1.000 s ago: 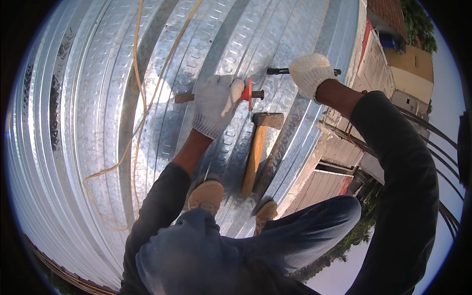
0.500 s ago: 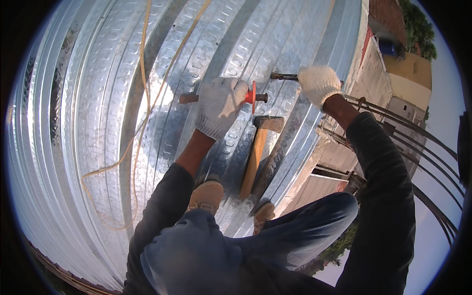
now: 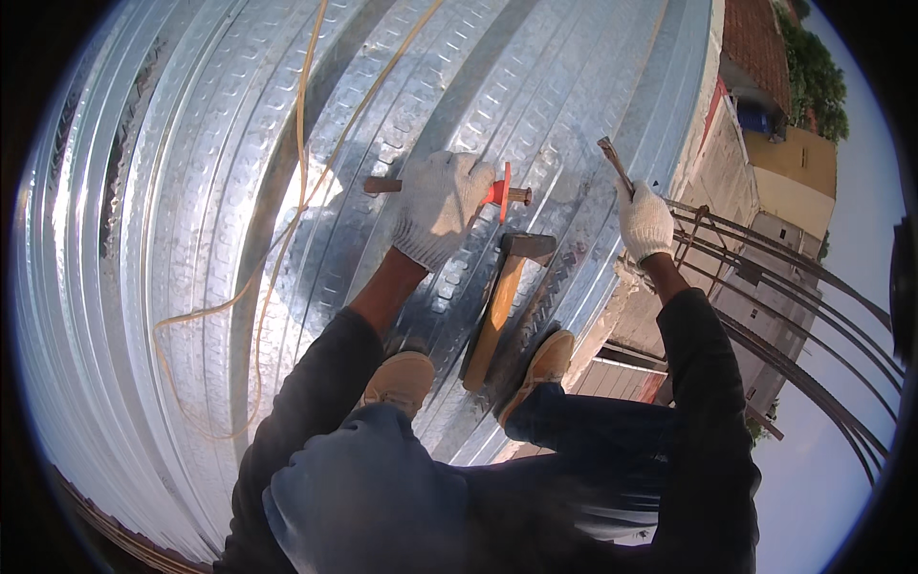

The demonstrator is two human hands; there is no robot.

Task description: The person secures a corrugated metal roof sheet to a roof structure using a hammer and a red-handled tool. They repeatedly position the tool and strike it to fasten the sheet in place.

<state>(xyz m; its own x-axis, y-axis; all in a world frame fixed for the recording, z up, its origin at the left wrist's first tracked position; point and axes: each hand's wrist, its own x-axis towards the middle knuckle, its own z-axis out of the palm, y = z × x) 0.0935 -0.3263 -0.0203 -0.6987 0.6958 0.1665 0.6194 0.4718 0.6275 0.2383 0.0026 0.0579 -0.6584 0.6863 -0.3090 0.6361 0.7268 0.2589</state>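
Observation:
My left hand (image 3: 440, 206), in a white knit glove, is closed around a chisel (image 3: 518, 195) with a red hand guard. The chisel lies crosswise above the ribbed metal decking (image 3: 382, 105); its brown flat end sticks out on the left of the glove. Farther right, my gloved right hand (image 3: 646, 225) grips a slim dark metal tool (image 3: 615, 163), tilted up and left; its exact kind is unclear. Between my hands and closer to me, a hammer (image 3: 499, 316) rests on the decking, wooden handle toward my feet and steel head away.
A thin tan cord (image 3: 304, 143) loops over the decking at left. Beyond the decking's right edge, several bent rebar rods (image 3: 794, 249) stick out, with a concrete wall (image 3: 722, 172) behind. My shoes (image 3: 545, 368) stand on the decking by the hammer handle.
My right hand has moved right and toward me, and its tool has swung from level to tilted upward. My right knee has shifted, showing more of the shoe. The left hand keeps the chisel.

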